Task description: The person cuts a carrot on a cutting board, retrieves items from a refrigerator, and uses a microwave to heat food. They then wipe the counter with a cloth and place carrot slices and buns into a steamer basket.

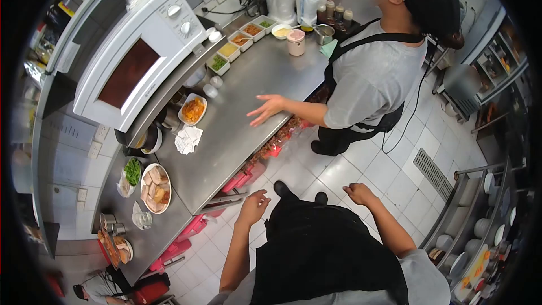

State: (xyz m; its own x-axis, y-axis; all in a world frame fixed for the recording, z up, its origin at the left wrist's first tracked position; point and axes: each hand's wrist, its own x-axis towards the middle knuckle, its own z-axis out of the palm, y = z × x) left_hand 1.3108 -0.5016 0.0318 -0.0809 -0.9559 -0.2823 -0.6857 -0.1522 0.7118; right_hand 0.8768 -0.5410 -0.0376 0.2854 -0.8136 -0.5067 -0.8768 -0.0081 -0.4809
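My left hand (253, 208) hangs beside the front edge of the steel counter (231, 114), its fingers loosely bent and apart, with nothing seen in them. Out over the tiled floor is my right hand (361, 195), loosely curled and also without a visible object. Both hands are in front of my black apron (330, 248) and touch nothing that I can see. On the counter to the left, a white oval dish (167, 197) holds pale pieces of food. Farther along are a dish of orange food (193, 110) and a stack of white paper slips (188, 139).
A co-worker (372, 73) in a black cap stands at the counter, one hand (268, 108) extended over it. A white microwave (141, 56) sits on a shelf. Small ingredient tubs (230, 51) line the back. Dish racks (468, 226) stand right; a floor drain (433, 174) lies nearby.
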